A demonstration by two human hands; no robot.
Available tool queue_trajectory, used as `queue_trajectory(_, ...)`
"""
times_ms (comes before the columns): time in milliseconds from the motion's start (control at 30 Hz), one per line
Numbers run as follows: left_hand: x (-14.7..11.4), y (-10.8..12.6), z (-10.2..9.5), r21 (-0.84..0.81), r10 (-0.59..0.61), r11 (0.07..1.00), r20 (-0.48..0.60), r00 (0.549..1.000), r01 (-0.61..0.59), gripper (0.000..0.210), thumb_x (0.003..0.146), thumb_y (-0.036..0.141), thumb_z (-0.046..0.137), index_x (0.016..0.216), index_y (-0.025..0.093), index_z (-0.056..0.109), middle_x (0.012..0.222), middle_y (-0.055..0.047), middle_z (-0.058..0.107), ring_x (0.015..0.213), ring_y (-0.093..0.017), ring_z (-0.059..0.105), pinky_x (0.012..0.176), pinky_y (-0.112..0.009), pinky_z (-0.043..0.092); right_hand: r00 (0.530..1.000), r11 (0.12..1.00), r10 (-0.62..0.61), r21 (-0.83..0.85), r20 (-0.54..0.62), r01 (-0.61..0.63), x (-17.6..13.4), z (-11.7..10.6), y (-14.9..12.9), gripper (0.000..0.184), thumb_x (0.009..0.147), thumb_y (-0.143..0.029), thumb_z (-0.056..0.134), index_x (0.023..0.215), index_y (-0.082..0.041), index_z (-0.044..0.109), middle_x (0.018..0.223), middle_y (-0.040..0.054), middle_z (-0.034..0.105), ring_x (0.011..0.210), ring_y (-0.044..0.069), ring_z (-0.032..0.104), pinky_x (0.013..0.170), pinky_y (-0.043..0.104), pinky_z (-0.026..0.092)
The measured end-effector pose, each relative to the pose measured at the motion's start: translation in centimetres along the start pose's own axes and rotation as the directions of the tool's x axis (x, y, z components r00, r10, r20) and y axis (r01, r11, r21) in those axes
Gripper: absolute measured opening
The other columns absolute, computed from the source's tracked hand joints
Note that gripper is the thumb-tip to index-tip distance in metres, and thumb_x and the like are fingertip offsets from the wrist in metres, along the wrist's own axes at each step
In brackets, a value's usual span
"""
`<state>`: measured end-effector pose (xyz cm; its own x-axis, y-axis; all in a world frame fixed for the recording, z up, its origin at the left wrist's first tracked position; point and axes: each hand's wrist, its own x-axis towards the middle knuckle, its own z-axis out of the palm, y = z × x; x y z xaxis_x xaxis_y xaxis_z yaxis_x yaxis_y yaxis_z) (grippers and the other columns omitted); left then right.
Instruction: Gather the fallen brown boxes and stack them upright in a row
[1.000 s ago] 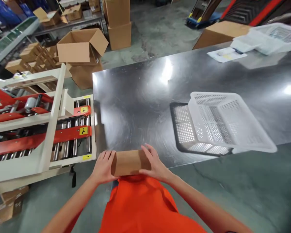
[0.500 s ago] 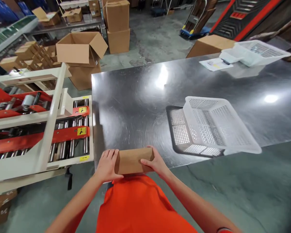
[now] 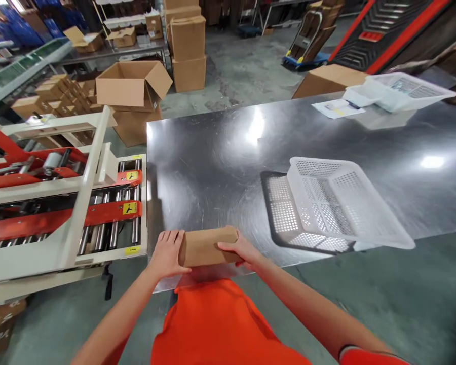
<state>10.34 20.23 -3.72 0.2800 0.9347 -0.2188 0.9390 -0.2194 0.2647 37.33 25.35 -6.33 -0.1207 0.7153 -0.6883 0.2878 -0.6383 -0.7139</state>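
Note:
A small brown cardboard box (image 3: 203,247) lies at the near edge of the shiny metal table (image 3: 209,167), just in front of my orange shirt. My left hand (image 3: 168,256) grips its left end, fingers over the far side and thumb along the near side. At the right end, my right hand (image 3: 243,251) is closed on the box, with the thumb across its top. The fingers of my right hand are partly hidden behind the box. To the right stands a white perforated plastic basket (image 3: 323,203).
A machine with red side belts and metal rollers (image 3: 114,218) adjoins the table's left edge. Papers (image 3: 336,108) and another white basket (image 3: 410,91) lie at the far right. An open carton (image 3: 127,91) stands on another box behind the machine.
Both hands have shifted the box slightly away from my body, and a strip of table now shows in front of it. The whole view has tilted up a little.

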Motion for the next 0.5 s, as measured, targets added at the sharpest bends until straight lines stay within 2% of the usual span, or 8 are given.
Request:
queue_trajectory(67, 0.4, -0.4, -0.2, 0.005, 0.019, 1.0, -0.002, 1.0, -0.019, 0.114, 0.058, 0.056, 0.092, 0.146, 0.005, 0.042, 0.135, -0.019, 0.051, 0.123, -0.038, 0.045, 0.113, -0.056, 0.036, 0.999, 0.998, 0.053, 0.024, -0.008, -0.052, 0.0, 0.3, 0.0, 0.107, 0.055, -0.058, 0.084, 0.149, -0.031, 0.039, 0.125, 0.0091, 0.066, 0.097, 0.029, 0.065, 0.052, 0.027, 0.042)
queue_trajectory(167, 0.9, -0.7, -0.4, 0.017, 0.051, 0.999, 0.005, 0.999, -0.051, 0.117, 0.055, 0.061, 0.092, 0.145, 0.006, 0.043, 0.137, -0.019, 0.052, 0.124, -0.037, 0.045, 0.116, -0.054, 0.032, 0.995, 0.992, 0.095, 0.091, -0.038, -0.091, 0.3, 0.9, 0.2, 0.108, 0.053, -0.06, 0.085, 0.147, -0.034, 0.039, 0.125, 0.0077, 0.066, 0.1, 0.03, 0.064, 0.053, 0.029, 0.046)
queue_trajectory(333, 1.9, -1.6, -1.1, 0.076, 0.104, 0.992, 0.019, 0.994, -0.105, 0.119, 0.056, 0.066, 0.091, 0.146, 0.005, 0.042, 0.135, -0.017, 0.054, 0.121, -0.034, 0.048, 0.12, -0.055, 0.028, 0.99, 0.982, 0.074, 0.18, -0.12, -0.052, 0.4, 2.1, 0.3, 0.099, 0.049, -0.06, 0.087, 0.136, -0.032, 0.048, 0.118, 0.0075, 0.068, 0.093, 0.028, 0.065, 0.054, 0.031, 0.049)
queue_trajectory(500, 3.8, -3.5, -2.9, 0.156, 0.139, 0.977, 0.069, 0.988, -0.148, 0.122, 0.058, 0.061, 0.092, 0.15, 0.004, 0.036, 0.14, -0.018, 0.053, 0.131, -0.035, 0.045, 0.124, -0.065, 0.02, 0.973, 0.974, 0.097, 0.22, -0.209, -0.05, 0.9, 4.0, -1.2, 0.092, 0.047, -0.057, 0.086, 0.128, -0.03, 0.052, 0.11, 0.0077, 0.07, 0.083, 0.027, 0.065, 0.049, 0.03, 0.046)
